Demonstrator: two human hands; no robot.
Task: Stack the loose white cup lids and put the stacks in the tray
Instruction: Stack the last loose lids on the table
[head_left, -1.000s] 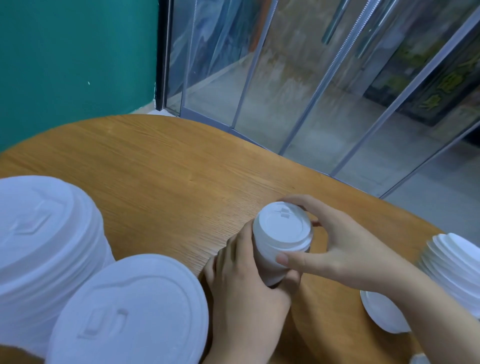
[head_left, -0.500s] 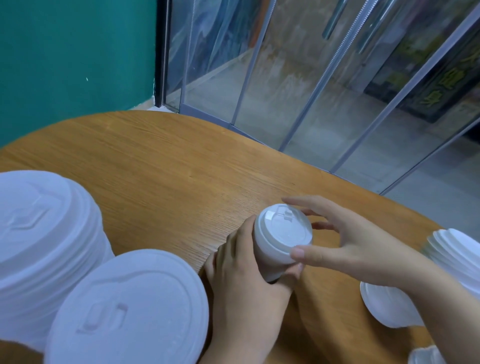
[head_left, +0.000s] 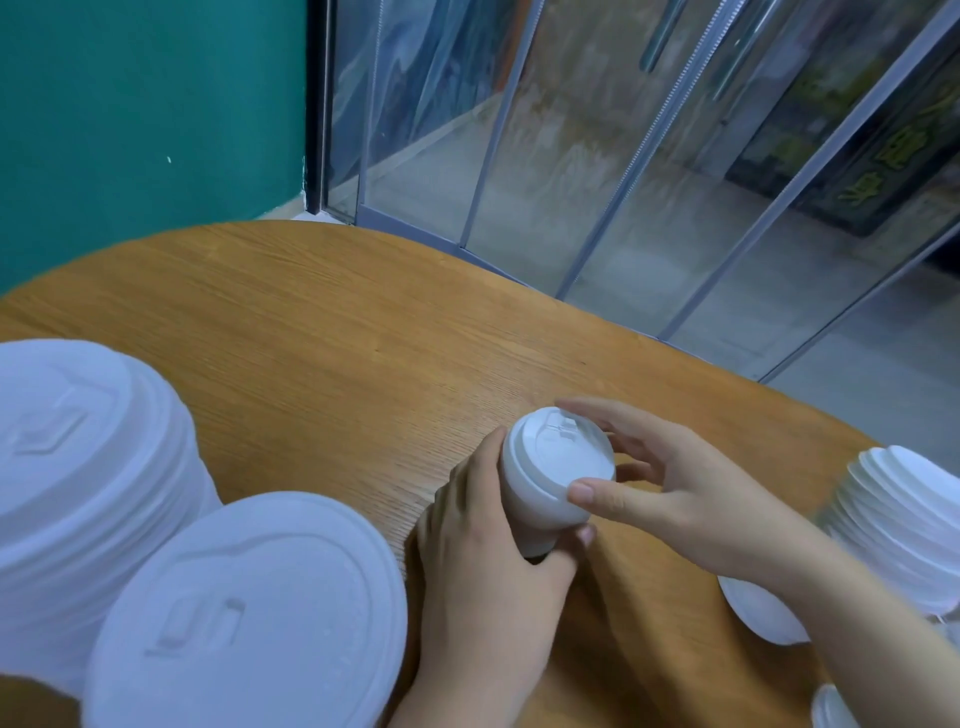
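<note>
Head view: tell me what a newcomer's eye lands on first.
The two hands at centre: the left hand grips a small stack of white lids from below, and the right hand touches its top rim. Next, the big white lid stacks looming at lower left on the wooden table.

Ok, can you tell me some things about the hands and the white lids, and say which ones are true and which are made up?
1. The left hand grips a small stack of lids from the side. True.
2. The right hand is lying flat on the table. False: its fingers curve around the top lid of that small stack.
3. The lids are red. False: every lid is white.
4. Two big stacks of lids stand on the left, close to the camera. True.
5. Another stack of lids sits on the right, beyond the right arm. True.
6. The table is made of glass. False: it is wood.
</note>
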